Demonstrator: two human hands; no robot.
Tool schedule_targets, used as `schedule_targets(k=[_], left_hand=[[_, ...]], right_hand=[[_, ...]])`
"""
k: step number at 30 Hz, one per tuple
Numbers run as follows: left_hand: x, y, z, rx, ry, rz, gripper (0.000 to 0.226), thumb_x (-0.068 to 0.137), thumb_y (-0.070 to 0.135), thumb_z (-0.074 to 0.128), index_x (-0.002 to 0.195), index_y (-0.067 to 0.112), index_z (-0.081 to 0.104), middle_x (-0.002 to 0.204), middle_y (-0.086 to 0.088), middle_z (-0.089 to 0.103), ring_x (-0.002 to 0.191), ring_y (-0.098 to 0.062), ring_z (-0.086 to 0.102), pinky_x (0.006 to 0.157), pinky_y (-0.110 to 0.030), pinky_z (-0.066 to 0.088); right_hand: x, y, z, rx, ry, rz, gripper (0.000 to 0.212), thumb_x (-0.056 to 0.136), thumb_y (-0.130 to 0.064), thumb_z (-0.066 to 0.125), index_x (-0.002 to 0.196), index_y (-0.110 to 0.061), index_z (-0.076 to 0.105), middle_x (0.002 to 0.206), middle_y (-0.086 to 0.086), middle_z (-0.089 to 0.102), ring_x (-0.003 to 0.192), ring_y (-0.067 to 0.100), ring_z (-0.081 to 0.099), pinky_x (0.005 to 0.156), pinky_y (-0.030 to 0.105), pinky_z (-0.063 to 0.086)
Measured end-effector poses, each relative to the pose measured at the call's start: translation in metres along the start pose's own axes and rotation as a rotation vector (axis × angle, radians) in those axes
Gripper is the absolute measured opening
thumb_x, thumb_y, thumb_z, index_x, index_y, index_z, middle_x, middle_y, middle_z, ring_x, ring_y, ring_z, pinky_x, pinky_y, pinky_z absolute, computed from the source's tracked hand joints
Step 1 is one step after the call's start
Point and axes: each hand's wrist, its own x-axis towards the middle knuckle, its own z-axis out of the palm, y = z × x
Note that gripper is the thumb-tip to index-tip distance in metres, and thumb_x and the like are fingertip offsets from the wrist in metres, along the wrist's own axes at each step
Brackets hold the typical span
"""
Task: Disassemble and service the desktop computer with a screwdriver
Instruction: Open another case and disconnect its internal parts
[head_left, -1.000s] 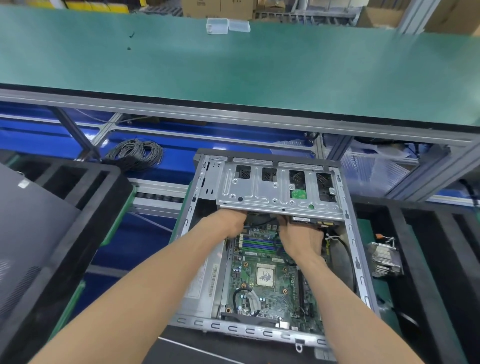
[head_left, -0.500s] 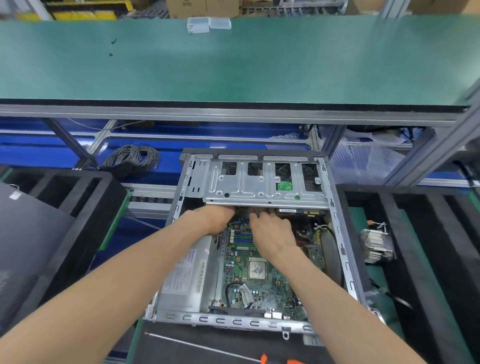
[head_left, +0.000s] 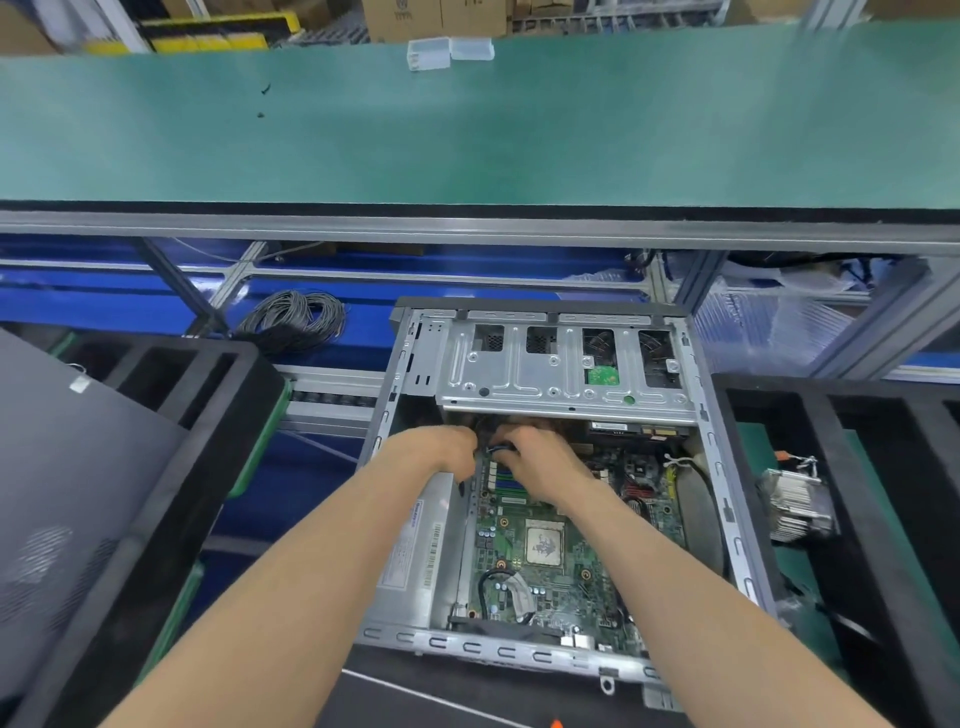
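Inside the open computer case (head_left: 727, 499), both hands meet at a black cable (head_left: 497, 450) just under the drive cage (head_left: 545, 374): the right hand (head_left: 540, 462) pinches it, the left hand (head_left: 441, 449) curls alongside, its grip hidden.

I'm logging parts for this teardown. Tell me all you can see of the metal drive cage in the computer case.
The drive cage is a bare silvery stamped-steel plate spanning the far end of the open case. It has four rectangular cutouts, pressed ribs and screw holes; a green circuit board shows through one cutout. Both hands work just below its near edge.
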Motion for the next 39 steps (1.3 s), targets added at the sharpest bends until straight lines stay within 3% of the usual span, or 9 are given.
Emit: schedule_targets(k=[3,6,12,17,24,30,34,36,39], left_hand=[[0.004,-0.002,0.002,0.051,-0.057,0.007,0.019,0.090,0.006,0.045,0.108,0.006,0.053,0.106,-0.010,0.051,0.089,-0.024,0.052,0.080,-0.035,0.048],[0.010,-0.005,0.004,0.114,-0.073,0.027,0.019,0.089,0.009,0.046,0.107,0.010,0.050,0.108,-0.008,0.050,0.094,-0.026,0.053,0.093,-0.041,0.051],[0.009,-0.004,0.004,0.144,-0.065,0.035,0.016,0.089,0.009,0.047,0.104,0.009,0.052,0.110,-0.010,0.054,0.085,-0.025,0.053,0.081,-0.036,0.051],[0.007,-0.003,0.003,0.137,-0.080,0.032,0.025,0.090,0.007,0.048,0.114,0.005,0.056,0.107,-0.010,0.056,0.084,-0.025,0.055,0.074,-0.033,0.047],[0.004,-0.003,0.002,0.138,-0.074,0.021,0.023,0.091,0.009,0.047,0.112,0.006,0.055,0.109,-0.011,0.058,0.086,-0.025,0.057,0.075,-0.035,0.050],[0.001,-0.002,0.002,0.094,-0.088,0.023,0.039,0.092,0.005,0.043,0.129,0.002,0.055,0.117,-0.011,0.056,0.091,-0.026,0.056,0.083,-0.037,0.052],[-0.005,0.001,0.000,0.067,-0.073,0.041,0.017,0.091,0.001,0.042,0.099,0.003,0.056,0.092,-0.008,0.050,0.069,-0.020,0.050,0.067,-0.033,0.045],[-0.007,0.003,-0.001,0.060,-0.047,0.035,0.013,0.091,0.000,0.042,0.083,0.006,0.051,0.081,-0.007,0.046,0.060,-0.017,0.043,0.063,-0.031,0.041],[-0.009,0.006,-0.001,0.055,0.018,0.045,0.019,0.090,-0.002,0.044,0.074,0.007,0.048,0.071,-0.005,0.044,0.058,-0.016,0.044,0.060,-0.030,0.042]], right_hand=[[0.001,-0.005,-0.001,-0.019,-0.010,-0.032,0.028,0.104,-0.029,0.051,0.128,-0.023,0.063,0.127,0.010,0.067,0.116,0.033,0.060,0.095,0.042,0.050],[0.001,-0.012,-0.001,-0.071,-0.023,-0.059,0.024,0.103,-0.023,0.053,0.122,-0.016,0.064,0.119,0.016,0.069,0.109,0.036,0.063,0.089,0.045,0.052],[0.001,-0.022,0.000,-0.281,0.007,-0.162,0.042,0.084,0.016,0.050,0.123,0.000,0.056,0.118,0.019,0.061,0.099,0.042,0.066,0.074,0.044,0.051],[-0.003,-0.025,0.004,-0.352,0.064,-0.200,0.050,0.083,0.016,0.052,0.131,0.004,0.049,0.124,0.022,0.057,0.097,0.044,0.068,0.080,0.047,0.055],[-0.007,-0.028,0.003,-0.367,0.115,-0.189,0.043,0.086,0.014,0.056,0.127,0.001,0.052,0.102,0.019,0.067,0.085,0.040,0.070,0.064,0.040,0.050],[-0.018,-0.021,-0.013,-0.254,0.152,0.095,0.037,0.101,0.000,0.041,0.132,-0.012,0.056,0.069,0.001,0.056,0.054,0.018,0.052,0.058,0.037,0.049],[-0.042,-0.003,-0.028,-0.253,0.105,0.185,0.023,0.106,-0.013,0.035,0.106,-0.006,0.057,0.090,0.009,0.065,0.076,0.031,0.067,0.069,0.039,0.053],[-0.052,0.002,-0.034,-0.270,0.080,0.206,0.017,0.096,-0.005,0.043,0.110,-0.005,0.054,0.100,0.017,0.067,0.091,0.037,0.067,0.073,0.039,0.050],[-0.068,0.002,-0.037,-0.244,0.054,0.239,0.045,0.090,-0.001,0.050,0.135,-0.002,0.047,0.114,0.019,0.063,0.110,0.036,0.058,0.089,0.038,0.046]])
